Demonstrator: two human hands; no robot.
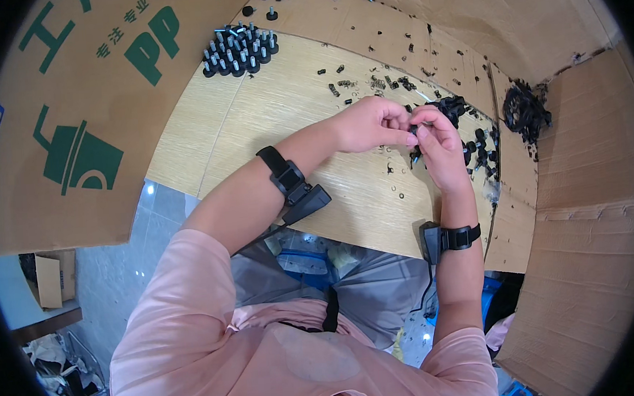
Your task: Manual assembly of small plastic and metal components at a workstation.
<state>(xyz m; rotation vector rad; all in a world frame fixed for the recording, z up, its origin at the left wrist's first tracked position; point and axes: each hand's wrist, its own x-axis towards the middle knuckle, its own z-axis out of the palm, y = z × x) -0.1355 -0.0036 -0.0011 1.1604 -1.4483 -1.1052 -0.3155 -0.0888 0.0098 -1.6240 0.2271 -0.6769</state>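
My left hand [376, 125] and my right hand [441, 150] meet over the right part of the table. Their thumbs and fingertips pinch a small black part [414, 129], mostly covered by the fingers. A short metal stud shows just below; I cannot tell whether it belongs to that part. Close to my right hand lie loose black-headed screws [481, 152] and a heap of black pieces [451, 108]. Small springs [378, 83] and tiny rings [402, 196] are scattered around my hands.
Black-headed screws [239, 52] stand in a tight group, studs up, at the far left of the wooden tabletop [219, 146]. A printed cardboard box [73, 126] rises at left, cardboard walls [583, 153] at right. A black tangled bundle [526, 109] lies at the right edge.
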